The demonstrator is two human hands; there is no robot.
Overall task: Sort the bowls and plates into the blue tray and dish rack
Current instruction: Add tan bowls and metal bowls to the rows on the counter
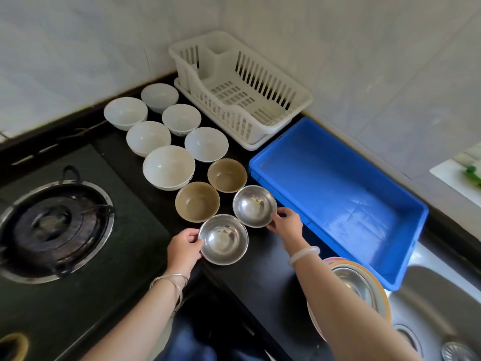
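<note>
My left hand [185,247] grips the near steel bowl [223,239] by its left rim, thumb over the edge, and my right hand [285,223] pinches the right rim of the second steel bowl [254,206]; both bowls appear to sit on the black counter [260,277], touching each other, just beside the blue tray [335,204]. Counting outward: two steel bowls, then two tan bowls [197,201], then six white bowls [168,166] in a double row running back toward the wall. That makes ten bowls on the counter. By my right forearm a stack of plates [364,285] rests at the sink [442,295] edge, with a steel dish on top; I cannot count them. The tray holds nothing, and the white dish rack [239,87] in the corner behind it shows nothing in it either. So I judge the sorting has barely begun: nothing is placed yet, and everything is left to move.
</note>
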